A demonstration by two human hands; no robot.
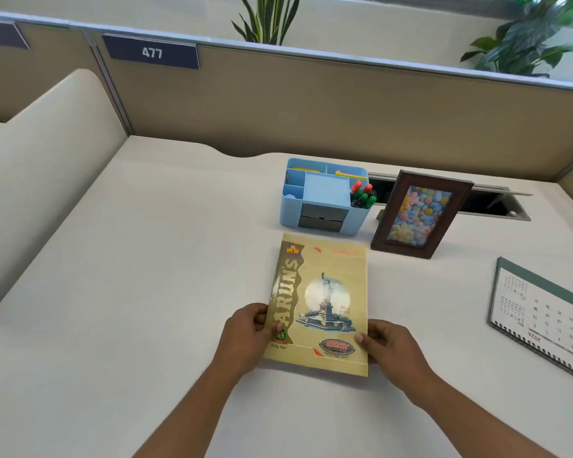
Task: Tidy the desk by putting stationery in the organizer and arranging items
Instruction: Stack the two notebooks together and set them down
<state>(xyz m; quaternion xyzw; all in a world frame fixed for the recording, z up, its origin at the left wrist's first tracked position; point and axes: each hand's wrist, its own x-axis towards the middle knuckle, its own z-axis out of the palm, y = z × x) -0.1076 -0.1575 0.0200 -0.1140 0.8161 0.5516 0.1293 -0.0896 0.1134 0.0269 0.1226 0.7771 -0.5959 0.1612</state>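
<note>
- Notebook [318,305]: flat on the desk [146,259], just in front of the blue organizer [321,196].
- Left hand [245,338], right hand [389,345]: our fingers pinch its near corners.
- Step: arranging, we judge; next, square it to the organizer.

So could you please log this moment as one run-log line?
left hand: holds notebook | right hand: holds notebook | notebook: before organizer | pens: in organizer

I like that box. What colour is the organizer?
Light blue organizer, seen in the head view.
</note>
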